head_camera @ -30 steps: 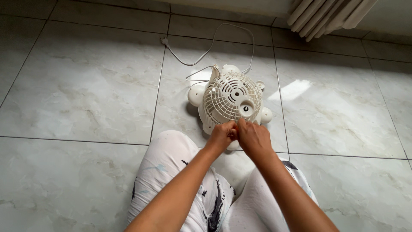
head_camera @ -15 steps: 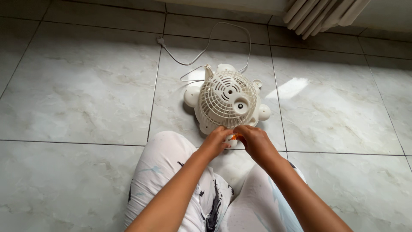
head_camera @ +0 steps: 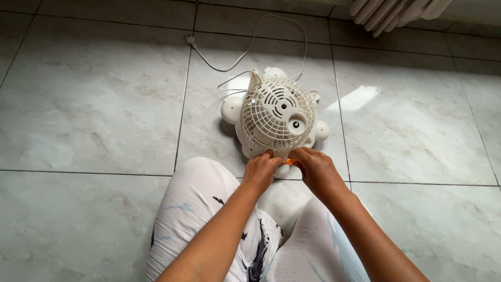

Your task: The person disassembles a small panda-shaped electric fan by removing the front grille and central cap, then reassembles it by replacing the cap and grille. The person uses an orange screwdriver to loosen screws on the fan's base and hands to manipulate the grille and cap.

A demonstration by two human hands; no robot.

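While the person sits on the tiled floor (head_camera: 94,104) with both knees drawn up in white patterned trousers (head_camera: 203,209), a small cream table fan (head_camera: 276,117) lies on the tiles just beyond the knees, close to a grout line. The fan lies with its round wire grille (head_camera: 271,125) facing upward, and several rounded knobs or feet stick out around its rim. A white power cord (head_camera: 245,49) runs from the far side of the fan in a loop across the floor, and its plug (head_camera: 190,39) lies well apart from the fan, on the tile seam.

Both hands are at the near edge of the fan. The left hand (head_camera: 261,169) has its fingers curled and touches the lower rim of the grille; whether it grips the rim or only presses on it, I cannot tell. The right hand (head_camera: 313,167) is just beside it, also with the fingers bent inward, and it pinches a small orange thing (head_camera: 290,162) between the fingertips. Only a little of this orange thing shows, so its kind is not clear. The two hands almost touch each other above one of the rounded feet.

At the top right corner, a pale pleated curtain (head_camera: 396,13) hangs down near the floor, and a bright patch of light (head_camera: 357,98) falls on the tile to the right of the fan.
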